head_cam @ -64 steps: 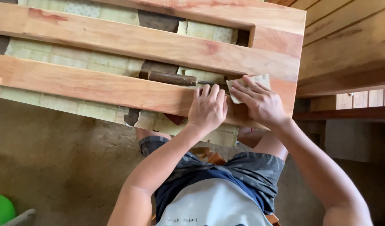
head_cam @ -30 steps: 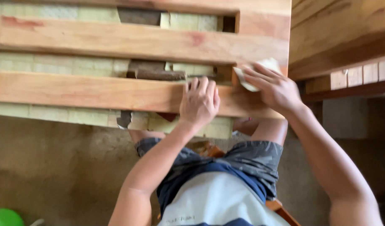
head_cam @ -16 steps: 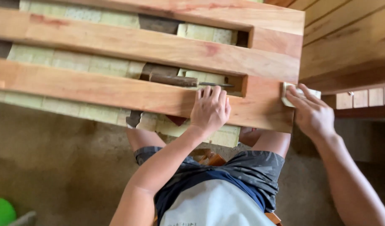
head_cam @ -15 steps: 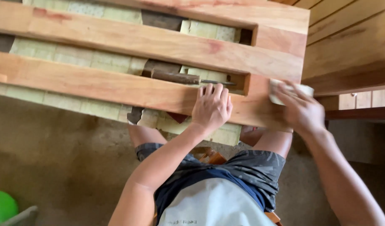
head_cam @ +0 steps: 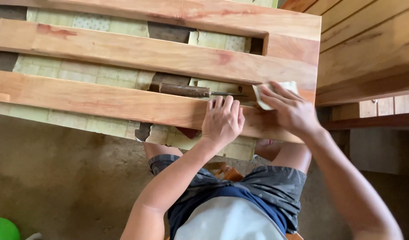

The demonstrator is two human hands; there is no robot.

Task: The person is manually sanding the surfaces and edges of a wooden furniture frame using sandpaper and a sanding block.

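A reddish wooden frame of long parallel rails lies flat in front of me. My left hand rests palm down on the nearest rail, fingers together, holding the wood steady. My right hand presses a pale folded sheet of sandpaper onto the frame's right end, just beside the slot between the rails. A tool with a brown wooden handle and thin metal shaft lies in that slot, just beyond my left fingertips.
Pale patterned paper or matting shows under the rails. More wooden planks and a slatted piece stand at the right. Below is a bare earthen floor, with a green round object at the bottom left corner.
My right hand with the sandpaper slid out to the frame's right edge and has come back left beside the slot. My left hand has stayed on the near rail.
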